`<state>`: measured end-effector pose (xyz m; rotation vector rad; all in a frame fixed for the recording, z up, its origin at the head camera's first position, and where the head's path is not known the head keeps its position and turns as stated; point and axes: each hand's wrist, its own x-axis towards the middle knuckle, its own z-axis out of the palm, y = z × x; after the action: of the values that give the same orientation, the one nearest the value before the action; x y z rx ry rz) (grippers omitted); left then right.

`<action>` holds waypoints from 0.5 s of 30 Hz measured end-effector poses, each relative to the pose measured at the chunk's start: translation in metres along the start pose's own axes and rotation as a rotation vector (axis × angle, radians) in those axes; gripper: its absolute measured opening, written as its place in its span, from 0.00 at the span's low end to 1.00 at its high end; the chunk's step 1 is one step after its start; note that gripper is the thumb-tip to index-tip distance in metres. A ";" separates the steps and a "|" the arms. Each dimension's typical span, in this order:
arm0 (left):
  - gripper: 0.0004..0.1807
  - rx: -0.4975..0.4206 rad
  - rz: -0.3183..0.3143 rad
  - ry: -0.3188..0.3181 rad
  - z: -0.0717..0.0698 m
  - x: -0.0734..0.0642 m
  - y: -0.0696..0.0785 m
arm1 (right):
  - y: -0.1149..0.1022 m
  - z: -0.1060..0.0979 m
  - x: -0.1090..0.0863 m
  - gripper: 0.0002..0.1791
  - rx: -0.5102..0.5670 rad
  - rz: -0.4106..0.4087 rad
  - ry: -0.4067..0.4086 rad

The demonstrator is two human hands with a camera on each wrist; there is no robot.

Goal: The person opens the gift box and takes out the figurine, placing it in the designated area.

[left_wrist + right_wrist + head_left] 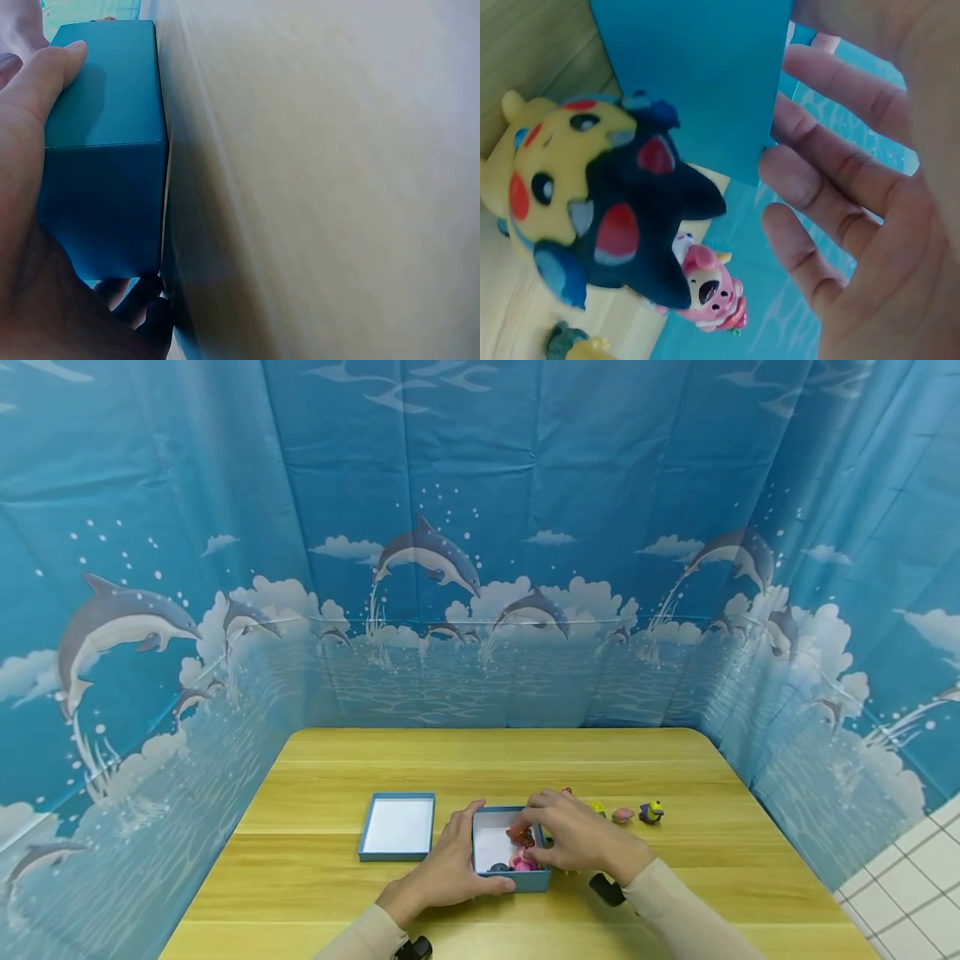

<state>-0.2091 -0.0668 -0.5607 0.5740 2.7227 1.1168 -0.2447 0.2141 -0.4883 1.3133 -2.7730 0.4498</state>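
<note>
A blue box (531, 882) with a white inside stands uncovered on the table. My left hand (448, 867) grips its left side, the thumb along the near wall (105, 97) and the other fingers round the corner. My right hand (581, 837) reaches over the right wall, thumb and index finger pinching a reddish-brown figurine (519, 837) inside. A pink figurine (522, 861) and a dark grey one (498, 867) lie below it in the box. In the right wrist view, the other fingers (817, 187) stay outside the box; the pinch itself is hidden.
The shallow box lid (397, 827) lies inside-up to the left. Right of the box are a purple-and-yellow figurine (652, 812), a pink one (622, 816) and a yellow one (597, 808). A yellow figurine in a black hood (592, 195) stands close to the right wrist.
</note>
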 end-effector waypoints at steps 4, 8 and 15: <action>0.77 -0.002 -0.003 -0.003 0.001 0.000 -0.001 | 0.000 0.004 0.004 0.13 -0.009 0.003 0.006; 0.77 -0.003 -0.002 -0.006 0.001 0.000 -0.001 | 0.002 0.007 0.006 0.13 0.001 -0.002 -0.002; 0.76 -0.022 0.000 -0.008 0.000 0.000 0.000 | 0.006 0.009 0.009 0.06 0.071 0.006 -0.018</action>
<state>-0.2096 -0.0670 -0.5605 0.5746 2.7005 1.1405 -0.2541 0.2081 -0.4971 1.3302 -2.8004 0.5439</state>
